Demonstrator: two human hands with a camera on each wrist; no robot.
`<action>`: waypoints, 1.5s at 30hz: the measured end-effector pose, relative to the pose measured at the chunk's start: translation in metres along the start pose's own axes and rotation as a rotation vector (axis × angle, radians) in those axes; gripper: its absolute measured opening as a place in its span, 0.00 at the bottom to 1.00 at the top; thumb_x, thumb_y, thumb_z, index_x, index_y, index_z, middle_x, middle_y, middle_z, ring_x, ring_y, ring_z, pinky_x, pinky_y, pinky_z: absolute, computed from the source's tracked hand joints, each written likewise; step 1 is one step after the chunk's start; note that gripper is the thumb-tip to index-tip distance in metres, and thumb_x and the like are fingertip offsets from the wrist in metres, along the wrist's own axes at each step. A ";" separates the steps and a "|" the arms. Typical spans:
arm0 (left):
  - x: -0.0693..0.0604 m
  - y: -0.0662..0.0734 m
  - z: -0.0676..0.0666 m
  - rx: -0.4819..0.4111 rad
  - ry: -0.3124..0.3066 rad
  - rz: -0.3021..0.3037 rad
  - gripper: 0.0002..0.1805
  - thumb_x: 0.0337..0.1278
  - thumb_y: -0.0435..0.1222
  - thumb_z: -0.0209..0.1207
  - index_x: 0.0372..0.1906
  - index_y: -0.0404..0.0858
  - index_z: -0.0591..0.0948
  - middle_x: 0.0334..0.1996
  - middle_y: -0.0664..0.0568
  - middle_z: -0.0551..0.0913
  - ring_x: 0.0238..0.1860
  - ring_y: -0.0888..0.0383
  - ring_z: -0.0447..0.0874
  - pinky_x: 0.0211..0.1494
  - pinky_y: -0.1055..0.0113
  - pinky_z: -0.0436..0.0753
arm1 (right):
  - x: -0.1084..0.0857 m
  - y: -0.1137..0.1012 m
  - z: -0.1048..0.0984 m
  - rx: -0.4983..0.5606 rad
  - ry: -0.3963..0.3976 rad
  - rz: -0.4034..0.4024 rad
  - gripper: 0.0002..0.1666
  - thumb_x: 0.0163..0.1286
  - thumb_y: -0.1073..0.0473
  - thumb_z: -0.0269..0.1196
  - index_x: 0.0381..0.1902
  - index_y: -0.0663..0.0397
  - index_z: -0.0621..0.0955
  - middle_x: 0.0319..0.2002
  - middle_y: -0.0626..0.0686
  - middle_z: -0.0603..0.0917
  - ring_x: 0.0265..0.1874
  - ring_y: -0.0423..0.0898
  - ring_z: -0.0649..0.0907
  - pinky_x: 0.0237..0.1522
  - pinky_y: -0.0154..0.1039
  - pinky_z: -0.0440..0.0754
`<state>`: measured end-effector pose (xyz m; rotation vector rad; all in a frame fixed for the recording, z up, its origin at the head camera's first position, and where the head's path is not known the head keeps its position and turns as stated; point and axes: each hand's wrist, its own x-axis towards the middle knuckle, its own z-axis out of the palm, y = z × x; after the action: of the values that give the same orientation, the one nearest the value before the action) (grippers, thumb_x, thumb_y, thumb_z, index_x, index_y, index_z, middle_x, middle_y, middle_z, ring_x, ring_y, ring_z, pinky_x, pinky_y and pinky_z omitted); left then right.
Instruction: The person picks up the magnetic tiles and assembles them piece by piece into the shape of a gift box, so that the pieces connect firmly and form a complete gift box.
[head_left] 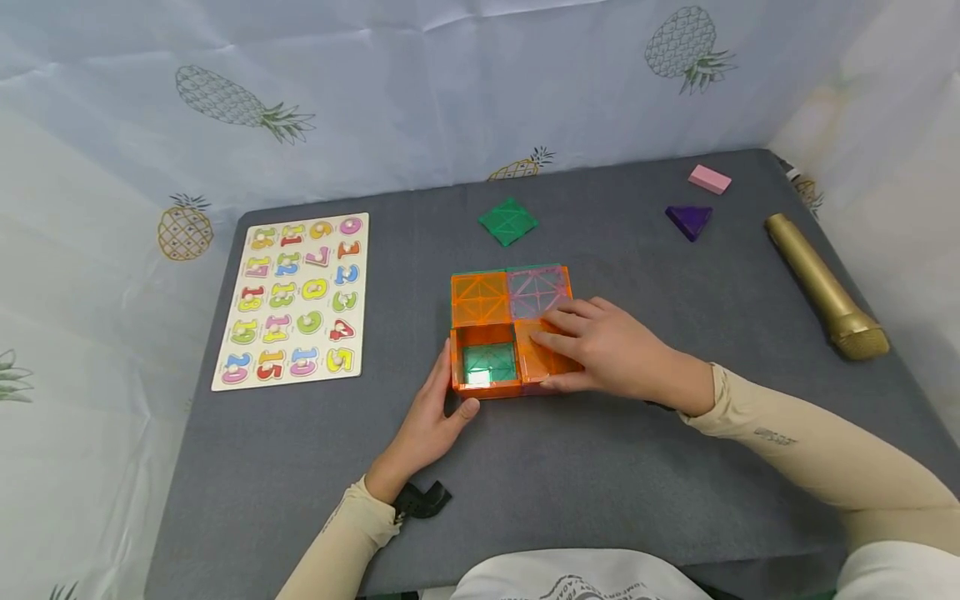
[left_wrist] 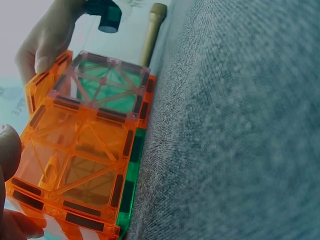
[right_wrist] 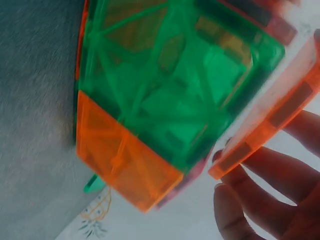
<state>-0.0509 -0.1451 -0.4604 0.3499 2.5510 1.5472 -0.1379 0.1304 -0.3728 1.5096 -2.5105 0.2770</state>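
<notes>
A low box of see-through magnetic tiles (head_left: 480, 300) stands in the middle of the table, with orange, green and pale purple squares. Its front left cell is uncovered, and a green tile (head_left: 489, 360) shows inside. Along the box's left wall lie the straight fingers of my left hand (head_left: 427, 425), thumb by the front corner. My right hand (head_left: 611, 350) is over the front right cell. Between its thumb and fingers it pinches an orange square tile (right_wrist: 275, 117), which tilts away from the box in the right wrist view.
A number puzzle board (head_left: 300, 258) lies at the left. Behind the box is a loose green tile (head_left: 508, 222). Toward the right are a purple triangular piece (head_left: 689, 221), a pink block (head_left: 709, 178) and a gold microphone (head_left: 821, 279).
</notes>
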 end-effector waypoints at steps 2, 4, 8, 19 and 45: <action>0.000 -0.001 0.000 0.003 0.000 0.004 0.49 0.63 0.55 0.54 0.77 0.50 0.37 0.78 0.51 0.43 0.77 0.51 0.45 0.74 0.46 0.54 | 0.002 -0.002 0.003 -0.026 -0.023 0.002 0.35 0.56 0.32 0.66 0.52 0.51 0.84 0.51 0.56 0.83 0.50 0.54 0.79 0.49 0.50 0.77; 0.000 -0.001 0.000 0.004 -0.003 0.007 0.49 0.62 0.57 0.53 0.77 0.50 0.37 0.78 0.51 0.43 0.77 0.51 0.45 0.74 0.46 0.54 | 0.003 -0.004 0.004 -0.043 -0.042 0.009 0.34 0.57 0.32 0.65 0.51 0.51 0.84 0.51 0.55 0.82 0.49 0.53 0.78 0.49 0.50 0.77; 0.001 -0.001 0.000 0.000 -0.004 0.008 0.49 0.63 0.57 0.53 0.77 0.50 0.37 0.78 0.51 0.42 0.77 0.51 0.45 0.74 0.45 0.54 | 0.002 -0.004 0.006 -0.020 -0.065 0.039 0.34 0.58 0.33 0.65 0.52 0.49 0.84 0.52 0.54 0.81 0.52 0.53 0.76 0.50 0.51 0.77; 0.001 -0.002 0.000 -0.003 -0.002 0.008 0.50 0.61 0.59 0.51 0.77 0.48 0.37 0.78 0.52 0.42 0.77 0.51 0.44 0.74 0.45 0.53 | -0.017 0.128 0.008 0.169 -0.066 0.567 0.28 0.70 0.48 0.59 0.59 0.63 0.77 0.60 0.68 0.74 0.60 0.67 0.70 0.61 0.64 0.65; 0.000 -0.003 0.001 0.013 0.006 0.014 0.51 0.61 0.60 0.51 0.77 0.44 0.38 0.78 0.50 0.43 0.77 0.50 0.46 0.74 0.45 0.55 | -0.090 0.249 0.006 0.256 -0.264 1.187 0.38 0.61 0.41 0.63 0.46 0.76 0.74 0.41 0.72 0.75 0.38 0.65 0.72 0.37 0.56 0.71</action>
<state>-0.0509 -0.1455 -0.4635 0.3653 2.5703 1.5389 -0.3174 0.3196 -0.4163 -0.1152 -3.3651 0.5870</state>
